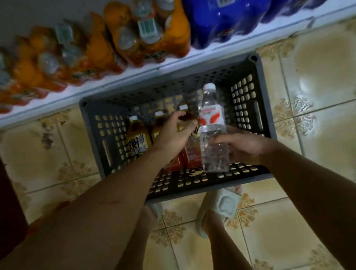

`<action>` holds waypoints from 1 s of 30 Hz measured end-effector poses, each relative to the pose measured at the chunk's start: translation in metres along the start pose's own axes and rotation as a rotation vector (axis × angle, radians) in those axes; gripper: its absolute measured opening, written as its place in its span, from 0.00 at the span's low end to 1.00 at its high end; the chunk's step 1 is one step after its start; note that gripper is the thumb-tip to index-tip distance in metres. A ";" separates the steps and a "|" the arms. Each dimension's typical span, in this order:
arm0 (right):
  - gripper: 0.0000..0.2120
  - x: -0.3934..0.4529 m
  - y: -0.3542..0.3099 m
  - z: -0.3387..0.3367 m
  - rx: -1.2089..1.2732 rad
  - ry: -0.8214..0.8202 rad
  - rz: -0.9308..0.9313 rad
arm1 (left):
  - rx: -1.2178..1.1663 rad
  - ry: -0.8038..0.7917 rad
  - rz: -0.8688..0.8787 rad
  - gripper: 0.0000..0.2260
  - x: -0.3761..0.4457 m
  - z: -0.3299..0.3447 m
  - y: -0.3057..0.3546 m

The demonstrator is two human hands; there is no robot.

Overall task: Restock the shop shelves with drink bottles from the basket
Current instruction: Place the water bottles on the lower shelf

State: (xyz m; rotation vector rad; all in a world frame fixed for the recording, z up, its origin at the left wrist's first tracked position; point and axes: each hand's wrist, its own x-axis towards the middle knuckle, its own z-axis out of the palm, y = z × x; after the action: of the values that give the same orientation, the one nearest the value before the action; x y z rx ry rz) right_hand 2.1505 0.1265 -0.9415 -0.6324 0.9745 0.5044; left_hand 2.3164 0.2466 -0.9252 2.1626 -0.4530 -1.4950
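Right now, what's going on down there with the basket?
A person stands over a grey basket on the tiled floor, in front of a low shelf holding wrapped packs of orange drinks and blue packs. The right hand grips a clear water bottle above the basket. The left hand reaches among the dark tea bottles inside, fingers on one. Nothing has reached the shelf yet.
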 end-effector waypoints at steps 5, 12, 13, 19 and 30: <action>0.30 -0.053 -0.040 0.046 -0.105 -0.050 -0.094 | -0.220 -0.005 0.074 0.28 -0.038 -0.038 0.067; 0.35 -0.135 -0.120 0.117 -0.229 -0.049 -0.316 | -0.331 0.202 0.397 0.34 -0.098 -0.099 0.137; 0.34 -0.147 -0.132 0.129 -0.242 -0.049 -0.351 | -0.354 0.235 0.450 0.33 -0.106 -0.108 0.145; 0.36 -0.202 -0.191 0.189 -0.363 -0.053 -0.501 | -0.372 0.416 0.686 0.24 -0.158 -0.171 0.190; 0.34 -0.234 -0.288 0.303 -0.550 -0.138 -0.765 | -0.256 0.710 0.925 0.32 -0.228 -0.308 0.243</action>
State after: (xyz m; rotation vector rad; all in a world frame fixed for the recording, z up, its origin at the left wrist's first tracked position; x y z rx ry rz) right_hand 2.4071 0.1042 -0.5372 -1.3699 0.3927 0.1157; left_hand 2.5237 0.2201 -0.5221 1.7138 -0.7842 -0.2447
